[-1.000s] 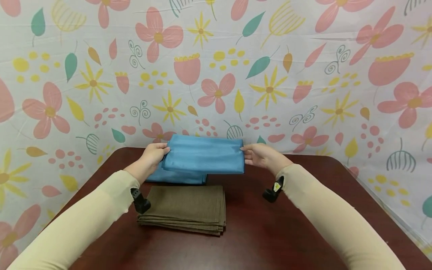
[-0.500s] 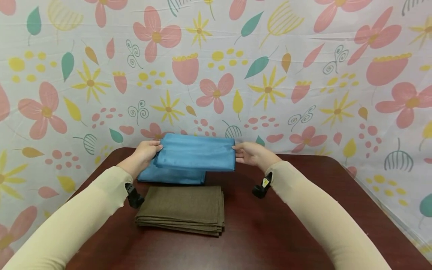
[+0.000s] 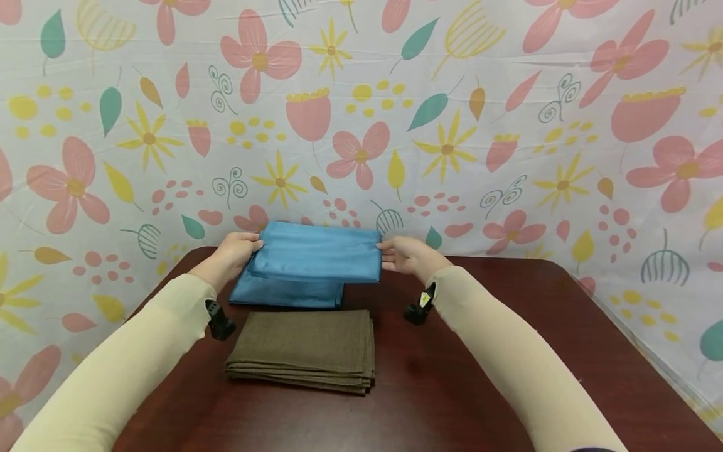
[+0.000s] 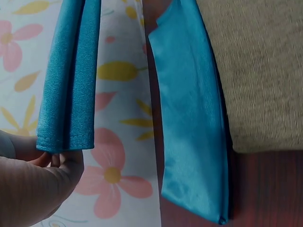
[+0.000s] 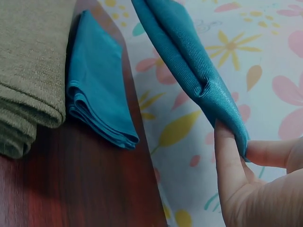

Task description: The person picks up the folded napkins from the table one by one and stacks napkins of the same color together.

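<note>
A folded blue cloth with a satin sheen is held up by its two short ends. My left hand pinches its left end, and my right hand pinches the right end between thumb and fingers. Below and behind it, a second folded blue cloth lies on the table, partly covered by the held one in the head view. The left wrist view shows the held cloth's fold edge-on, well apart from the lying blue cloth. Nearer to me sits a stack of folded brown cloth.
The dark red-brown table has rounded far corners. Directly behind its far edge hangs a white curtain printed with flowers. A small black camera is strapped at the right wrist, another at the left.
Both hands have carried the held blue cloth to the left and slightly up in the head view, over the lying blue cloth. The brown stack has stayed in place.
</note>
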Demonstrator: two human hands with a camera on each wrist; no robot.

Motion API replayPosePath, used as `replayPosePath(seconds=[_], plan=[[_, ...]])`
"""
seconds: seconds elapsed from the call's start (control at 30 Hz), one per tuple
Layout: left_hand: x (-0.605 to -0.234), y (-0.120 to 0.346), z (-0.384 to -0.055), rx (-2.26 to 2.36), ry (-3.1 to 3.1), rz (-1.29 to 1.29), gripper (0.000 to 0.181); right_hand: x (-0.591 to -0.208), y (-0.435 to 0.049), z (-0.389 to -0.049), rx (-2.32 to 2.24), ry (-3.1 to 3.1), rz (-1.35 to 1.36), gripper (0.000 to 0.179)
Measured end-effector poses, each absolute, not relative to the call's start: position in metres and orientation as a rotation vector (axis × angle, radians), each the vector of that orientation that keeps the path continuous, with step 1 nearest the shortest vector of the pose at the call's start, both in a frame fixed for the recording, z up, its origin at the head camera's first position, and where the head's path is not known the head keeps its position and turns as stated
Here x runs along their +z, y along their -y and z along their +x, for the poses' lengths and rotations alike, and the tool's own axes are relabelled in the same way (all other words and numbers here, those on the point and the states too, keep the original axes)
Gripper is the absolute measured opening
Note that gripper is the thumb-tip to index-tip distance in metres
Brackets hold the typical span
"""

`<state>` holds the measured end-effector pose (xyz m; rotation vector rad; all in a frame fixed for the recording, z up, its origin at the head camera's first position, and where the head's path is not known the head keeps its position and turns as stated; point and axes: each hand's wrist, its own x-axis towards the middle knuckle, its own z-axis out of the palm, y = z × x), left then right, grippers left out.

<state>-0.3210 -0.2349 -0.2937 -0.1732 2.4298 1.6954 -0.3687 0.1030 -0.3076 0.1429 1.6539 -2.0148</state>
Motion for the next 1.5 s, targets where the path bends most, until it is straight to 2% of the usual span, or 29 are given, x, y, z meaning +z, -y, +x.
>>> replayPosePath(seconds=[0.87,1.5], plan=[[-0.311,0.263,-0.338,1.617,-2.457,-0.149,0.054,-0.327,-0.077,-0.384,-2.051,-1.595,0.28,0.062],[-0.326,0.272,-0.335,1.548,-2.535,-0.172,0.051,-0.346,-0.059,-0.385,-2.037,-1.599,0.335,0.062]])
